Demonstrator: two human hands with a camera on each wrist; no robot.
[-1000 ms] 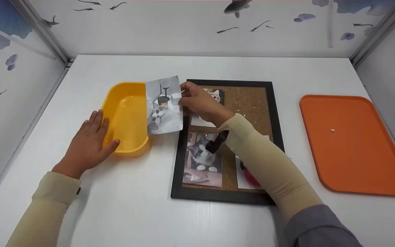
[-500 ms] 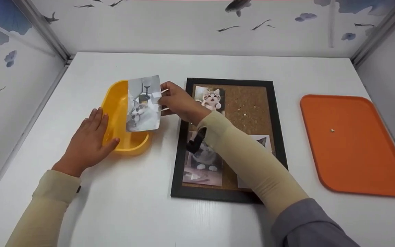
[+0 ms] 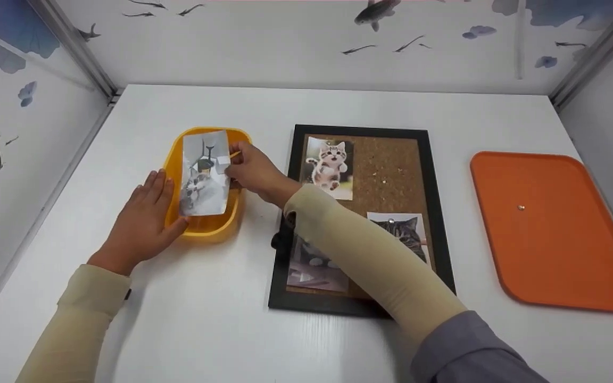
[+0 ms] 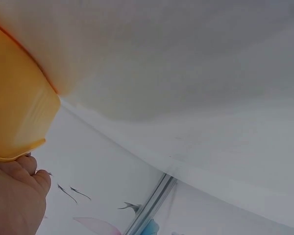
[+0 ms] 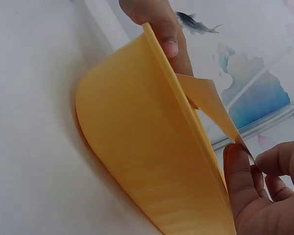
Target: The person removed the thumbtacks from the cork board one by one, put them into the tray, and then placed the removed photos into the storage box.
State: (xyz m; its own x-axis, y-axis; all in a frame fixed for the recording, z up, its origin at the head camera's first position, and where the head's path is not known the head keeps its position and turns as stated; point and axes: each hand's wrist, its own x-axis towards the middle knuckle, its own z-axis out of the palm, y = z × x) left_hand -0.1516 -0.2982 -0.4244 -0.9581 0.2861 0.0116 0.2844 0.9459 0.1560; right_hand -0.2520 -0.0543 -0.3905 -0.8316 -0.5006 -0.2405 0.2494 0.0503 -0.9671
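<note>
Between thumb and fingers, my right hand (image 3: 253,170) pinches the right edge of a cat photo (image 3: 204,175), a greyish print with a wine glass in it. The photo is tilted over the yellow bin (image 3: 208,234), and its lower part dips inside the rim in the right wrist view, where the photo's back (image 5: 210,100) shows. My left hand (image 3: 139,221) rests against the bin's left side with fingers straight and thumb over the near rim. In the left wrist view, the fingers of that left hand (image 4: 19,196) touch the bin's rim (image 4: 19,154).
A black-framed cork board (image 3: 386,170) lies right of the bin. Pinned on it are a kitten photo (image 3: 330,167), a tabby photo (image 3: 407,231) and another photo (image 3: 314,276) partly under my right arm. Farther right lies an orange tray (image 3: 556,234) with a small metal pin (image 3: 521,207).
My right hand has carried the cat photo leftward from the cork board's edge to over the bin, and lowered it. The left hand has stayed at the bin's side.
</note>
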